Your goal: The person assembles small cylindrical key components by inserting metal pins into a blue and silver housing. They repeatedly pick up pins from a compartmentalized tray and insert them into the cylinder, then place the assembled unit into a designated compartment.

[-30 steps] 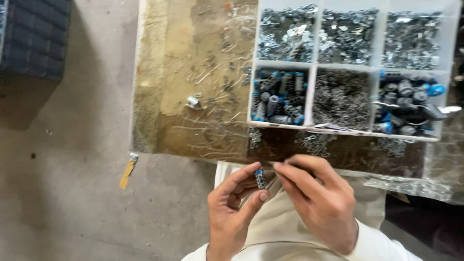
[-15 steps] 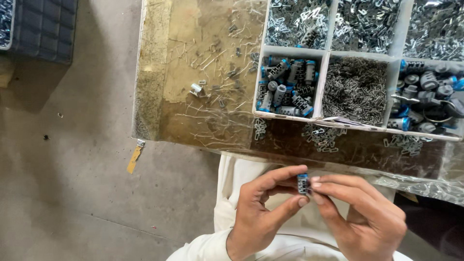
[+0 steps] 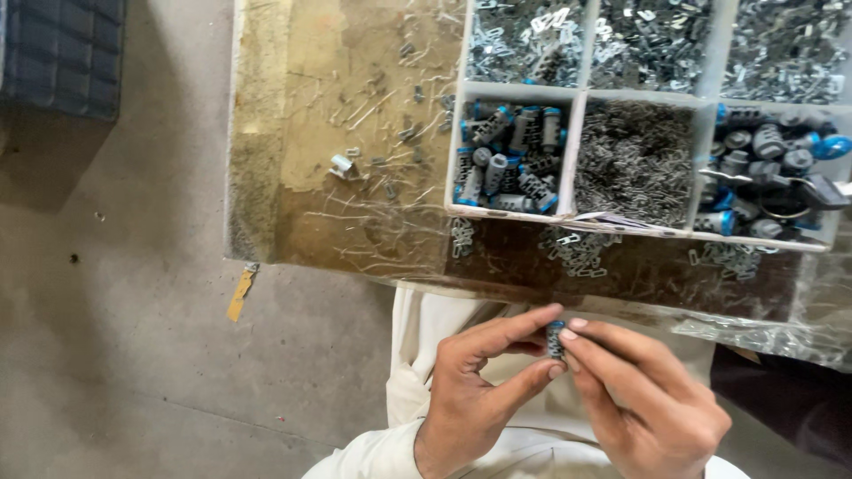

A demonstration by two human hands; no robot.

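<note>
Since half a second ago, the two hands are sitting a little lower and closer together in the view, and the small part between them is now standing more upright; the table and tray are lying as before.

Nearest the camera, the left hand (image 3: pixel 475 390) is pinching one small grey cylinder with a blue end (image 3: pixel 556 339) between thumb and forefinger, fingers closed on it. The right hand (image 3: pixel 652 404) is meeting it from the other side, its fingertips (image 3: pixel 568 335) touching the same cylinder, closed on it too. Both hands are hovering over the person's lap, in pale cloth (image 3: pixel 426 328), just short of the table edge.

Beyond the hands, the wooden table (image 3: pixel 311 177) is lying under a clear plastic sheet, with loose wire clips scattered on it and one small white piece (image 3: pixel 342 165) lying apart on the left.

Farther on, a white tray with compartments (image 3: pixel 575 151) is resting on the table. Six compartments are showing. In the near row, the left one is holding roughly a dozen blue-tipped grey cylinders (image 3: pixel 510 155), the middle one a heap of thin wire springs (image 3: pixel 635 160), too many to count, and the right one about ten round grey and blue parts (image 3: pixel 772 160). The far row's three compartments are holding small metal clips (image 3: pixel 524 44), too many to count.

On the floor to the left, one yellow scrap (image 3: pixel 238 295) is lying, and one dark crate (image 3: pixel 62 53) is standing in the far corner.
</note>
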